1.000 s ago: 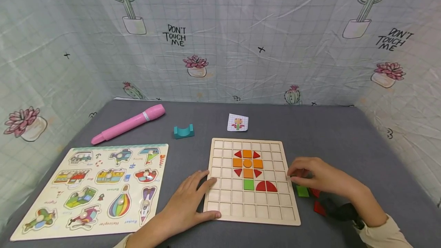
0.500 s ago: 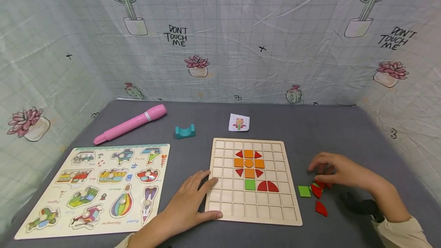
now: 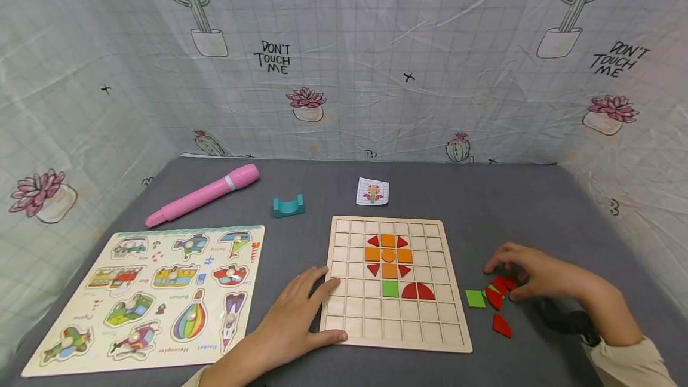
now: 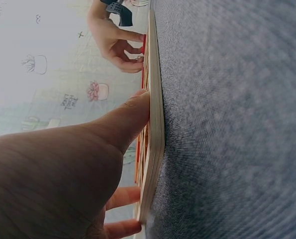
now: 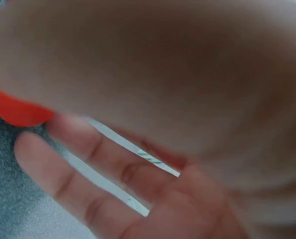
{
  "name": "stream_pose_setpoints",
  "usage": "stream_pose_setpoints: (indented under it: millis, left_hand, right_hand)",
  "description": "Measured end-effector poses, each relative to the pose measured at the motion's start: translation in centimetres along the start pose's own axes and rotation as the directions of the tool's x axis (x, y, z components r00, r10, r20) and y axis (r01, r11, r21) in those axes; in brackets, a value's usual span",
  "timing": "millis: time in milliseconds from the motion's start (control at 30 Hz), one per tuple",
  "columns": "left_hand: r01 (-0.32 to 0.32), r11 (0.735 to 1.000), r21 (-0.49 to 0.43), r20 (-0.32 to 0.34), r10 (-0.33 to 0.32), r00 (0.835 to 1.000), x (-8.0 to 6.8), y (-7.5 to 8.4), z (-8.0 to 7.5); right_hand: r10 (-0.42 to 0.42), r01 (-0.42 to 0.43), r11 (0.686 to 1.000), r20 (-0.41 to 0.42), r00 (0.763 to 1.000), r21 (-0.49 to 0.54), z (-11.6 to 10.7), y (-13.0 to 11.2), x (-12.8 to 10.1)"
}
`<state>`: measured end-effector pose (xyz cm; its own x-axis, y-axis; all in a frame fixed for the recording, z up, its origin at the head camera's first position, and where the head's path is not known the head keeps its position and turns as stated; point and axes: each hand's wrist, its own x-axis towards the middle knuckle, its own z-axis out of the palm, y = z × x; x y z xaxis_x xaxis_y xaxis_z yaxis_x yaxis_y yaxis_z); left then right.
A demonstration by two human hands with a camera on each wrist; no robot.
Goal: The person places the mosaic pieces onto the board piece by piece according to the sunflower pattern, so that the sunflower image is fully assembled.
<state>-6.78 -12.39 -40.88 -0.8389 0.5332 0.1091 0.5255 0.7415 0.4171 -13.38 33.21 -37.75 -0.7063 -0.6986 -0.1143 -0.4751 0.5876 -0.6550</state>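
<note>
Left hand (image 3: 292, 309) on the board (image 3: 395, 328), fingers spread, right hand (image 3: 532, 272) at red pieces (image 3: 494, 299), whether its fingers grip one unclear.

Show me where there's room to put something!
The widest bare patch is right of the picture card, beyond the wooden grid. Another lies between that card and the teal block. It's crowded around the right hand and the red and green pieces.

4 orange squares (image 3: 387, 240), 4 red triangles (image 3: 402, 242) and 1 orange circle (image 3: 388, 255) on 1 gridded board (image 3: 398, 328)
</note>
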Motion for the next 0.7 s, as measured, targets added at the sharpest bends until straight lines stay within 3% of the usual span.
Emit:
stream_pose_setpoints:
  millis: [467, 700]
  left_hand:
    - [-0.001, 1.000, 0.012, -0.007, 0.001, 1.000, -0.1, -0.1, 0.1]
    - [-0.007, 1.000, 0.021, -0.010, 0.007, 1.000, -0.1, -0.1, 0.1]
  right_hand:
    - [-0.048, 0.046, 0.997, -0.052, 0.997, -0.056, 0.6, -0.1, 1.1]
    - [-0.154, 0.136, 0.982, -0.133, 0.979, -0.132, 1.3, -0.2, 1.8]
